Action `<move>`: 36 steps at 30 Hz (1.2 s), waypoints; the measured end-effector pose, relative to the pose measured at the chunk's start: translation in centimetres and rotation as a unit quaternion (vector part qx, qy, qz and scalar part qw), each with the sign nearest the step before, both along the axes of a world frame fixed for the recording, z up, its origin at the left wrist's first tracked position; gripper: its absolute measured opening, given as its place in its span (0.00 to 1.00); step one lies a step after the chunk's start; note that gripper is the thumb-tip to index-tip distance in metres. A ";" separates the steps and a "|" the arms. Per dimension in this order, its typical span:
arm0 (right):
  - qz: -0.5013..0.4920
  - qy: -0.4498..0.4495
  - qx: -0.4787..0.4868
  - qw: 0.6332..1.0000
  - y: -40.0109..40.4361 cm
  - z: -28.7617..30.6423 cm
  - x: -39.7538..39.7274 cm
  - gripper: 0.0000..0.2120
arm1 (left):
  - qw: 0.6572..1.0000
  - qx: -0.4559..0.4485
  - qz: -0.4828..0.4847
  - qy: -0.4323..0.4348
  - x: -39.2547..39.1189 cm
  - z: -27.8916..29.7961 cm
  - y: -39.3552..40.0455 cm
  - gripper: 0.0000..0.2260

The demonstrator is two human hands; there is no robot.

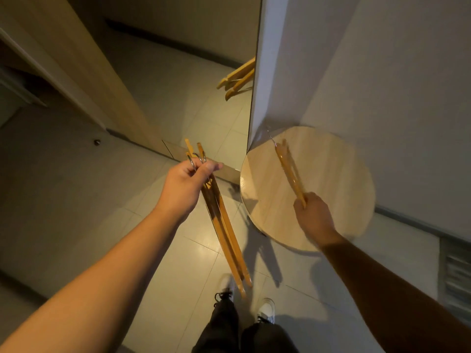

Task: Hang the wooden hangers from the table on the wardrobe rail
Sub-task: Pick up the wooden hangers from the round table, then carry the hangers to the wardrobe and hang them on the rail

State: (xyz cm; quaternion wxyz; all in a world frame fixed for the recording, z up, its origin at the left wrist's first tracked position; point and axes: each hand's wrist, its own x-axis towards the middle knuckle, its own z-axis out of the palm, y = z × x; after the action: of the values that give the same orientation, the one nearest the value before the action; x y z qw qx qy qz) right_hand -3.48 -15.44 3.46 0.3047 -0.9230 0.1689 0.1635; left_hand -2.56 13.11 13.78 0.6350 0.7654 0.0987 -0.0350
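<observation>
My left hand (187,186) is closed around the metal hooks of a bundle of wooden hangers (226,233), which hang down toward the floor. My right hand (312,215) grips one end of a single wooden hanger (289,169) held over the round wooden table (331,179); its metal hook points away toward the wall corner. No other hangers lie on the table top. More wooden hangers (238,77) show in the mirror (178,72) beyond. The wardrobe rail is not in view.
The small round table stands against a white wall (369,72) at the right. A tall mirror leans at centre, with a light wooden wardrobe panel (63,59) to its left. Pale floor tiles (178,263) and my shoes (266,310) lie below.
</observation>
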 end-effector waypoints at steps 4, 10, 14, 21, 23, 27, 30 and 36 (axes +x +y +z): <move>0.080 -0.034 0.070 0.994 -1.1 7.4 -6.4 0.11 | 0.999 -0.030 0.026 -0.029 -1.7 4.3 -1.6 0.08; 0.160 -0.067 0.142 0.974 0.5 15.6 -10.5 0.12 | 0.992 -0.072 0.065 -0.083 -5.2 10.1 -3.1 0.08; 0.190 -0.078 0.149 0.967 2.9 17.9 -11.6 0.11 | 0.988 -0.065 0.091 -0.107 -7.5 13.2 -2.7 0.12; 0.277 -0.085 0.154 0.945 8.8 19.4 -12.4 0.12 | 0.977 -0.045 0.153 -0.144 -10.5 16.3 1.5 0.09; 0.302 -0.073 0.160 0.937 11.2 19.7 -12.6 0.14 | 0.973 -0.054 0.169 -0.149 -11.2 16.6 3.3 0.08; 0.345 -0.034 0.178 0.921 16.2 20.1 -12.9 0.13 | 0.966 -0.032 0.202 -0.155 -12.0 16.9 7.3 0.10; 0.373 -0.005 0.173 0.912 19.8 19.9 -12.8 0.14 | 0.965 -0.011 0.220 -0.140 -12.4 16.7 10.4 0.07; 0.363 0.098 0.334 0.864 26.9 19.3 -10.2 0.12 | 0.960 -0.028 0.250 -0.120 -12.4 16.9 16.3 0.08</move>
State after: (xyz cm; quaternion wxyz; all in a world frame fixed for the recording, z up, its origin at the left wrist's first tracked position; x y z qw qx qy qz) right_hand -13.65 11.50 22.77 0.4958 -0.7413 -0.2143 0.3984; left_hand -14.93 29.45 30.71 0.6518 0.6970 0.2084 0.2143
